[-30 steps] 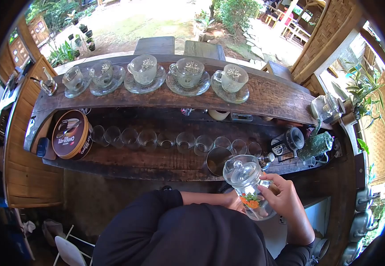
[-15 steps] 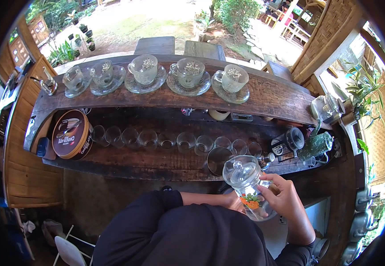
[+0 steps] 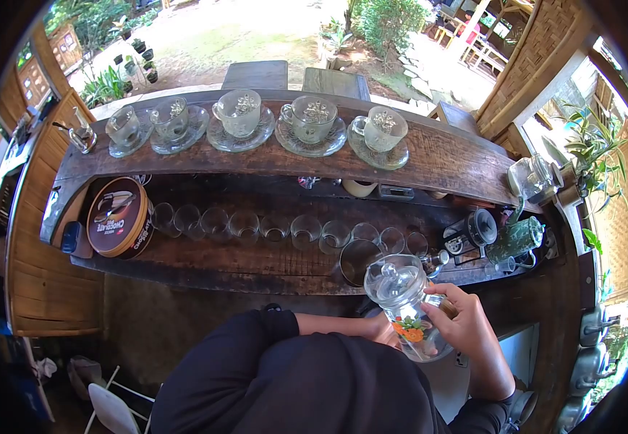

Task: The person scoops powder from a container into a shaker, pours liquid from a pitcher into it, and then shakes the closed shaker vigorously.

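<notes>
Five glass cups (image 3: 240,116) on saucers line the upper counter (image 3: 459,163); below, a row of clear glasses (image 3: 304,233) runs along the lower shelf (image 3: 205,267) from a round chocolate tin (image 3: 115,220) towards a French press (image 3: 479,226) and a green pot (image 3: 518,239). A lidded, flower-printed glass jar (image 3: 405,307) is held tilted before the shelf's near edge, close to the body. The right hand (image 3: 462,318) is curled closed on its side; the left hand (image 3: 384,329) is beside it, fingers largely hidden, grip undetermined.
</notes>
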`<state>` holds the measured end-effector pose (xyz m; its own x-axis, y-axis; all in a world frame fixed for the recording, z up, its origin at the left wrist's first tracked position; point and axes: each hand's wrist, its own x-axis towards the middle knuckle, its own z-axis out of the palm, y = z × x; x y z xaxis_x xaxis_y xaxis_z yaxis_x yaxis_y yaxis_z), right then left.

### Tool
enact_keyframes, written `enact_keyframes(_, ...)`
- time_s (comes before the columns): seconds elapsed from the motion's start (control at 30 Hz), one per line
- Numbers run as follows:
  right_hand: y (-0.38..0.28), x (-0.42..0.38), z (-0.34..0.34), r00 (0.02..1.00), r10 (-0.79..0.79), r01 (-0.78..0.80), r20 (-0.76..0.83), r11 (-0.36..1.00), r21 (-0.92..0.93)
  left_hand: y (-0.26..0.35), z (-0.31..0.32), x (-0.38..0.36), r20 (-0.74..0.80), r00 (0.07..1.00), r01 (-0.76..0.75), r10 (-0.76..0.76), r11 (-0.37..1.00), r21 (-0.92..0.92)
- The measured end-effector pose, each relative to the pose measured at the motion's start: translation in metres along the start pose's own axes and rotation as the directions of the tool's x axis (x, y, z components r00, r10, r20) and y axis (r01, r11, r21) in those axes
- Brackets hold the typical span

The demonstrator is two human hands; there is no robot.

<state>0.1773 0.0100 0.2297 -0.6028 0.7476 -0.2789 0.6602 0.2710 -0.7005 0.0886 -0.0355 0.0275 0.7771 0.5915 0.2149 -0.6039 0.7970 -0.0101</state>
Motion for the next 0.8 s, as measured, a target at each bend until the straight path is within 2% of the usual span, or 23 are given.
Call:
enact_keyframes(0.07,-0.005,-0.001,0.0,1.0,0.01,-0.01,0.011,1.0,-0.007,0.0,-0.003,0.001,0.082,0.997,0.011,-0.009,1.0,-0.025)
enact_keyframes(0.13,-0.009,-0.002,0.0,0.996,0.094,-0.094,0.001,0.995,0.024,0.001,0.0,0.001,0.083,0.997,0.012,-0.009,1.0,-0.025)
enact_keyframes(0.2,-0.01,-0.002,-0.001,0.995,0.097,-0.097,0.005,0.995,0.023,0.0,0.002,0.0,0.082,0.997,0.013,-0.01,1.0,-0.027)
enact_keyframes(0.27,-0.01,-0.002,0.0,0.995,0.099,-0.099,0.008,0.995,0.023,-0.001,0.006,0.0,-0.038,0.999,-0.012,0.012,1.0,-0.003)
enact_keyframes(0.37,-0.005,-0.001,0.001,0.997,0.077,-0.077,-0.007,0.997,0.014,0.0,0.008,-0.002,0.028,0.999,-0.024,0.024,1.0,0.0)
enact_keyframes(0.6,0.001,0.0,0.001,1.0,-0.001,0.001,0.014,1.0,-0.017,0.001,0.0,-0.004,0.037,0.998,0.042,-0.042,0.999,-0.008)
enact_keyframes(0.67,0.002,0.0,0.002,1.0,-0.029,0.03,0.005,0.999,-0.021,0.0,0.01,-0.005,-0.096,0.995,0.011,-0.008,0.999,0.039)
enact_keyframes(0.7,0.0,0.0,0.002,1.0,0.004,-0.004,0.014,1.0,-0.009,0.0,0.009,-0.005,-0.097,0.995,0.011,-0.008,0.999,0.039)
enact_keyframes(0.77,-0.002,0.0,0.002,0.999,0.037,-0.037,0.023,0.999,0.002,0.001,0.004,-0.004,0.049,0.999,0.023,-0.023,1.0,0.008)
enact_keyframes(0.8,-0.002,0.0,0.001,0.999,0.04,-0.039,0.027,0.999,-0.005,0.0,0.003,-0.004,0.049,0.999,0.023,-0.023,1.0,0.009)
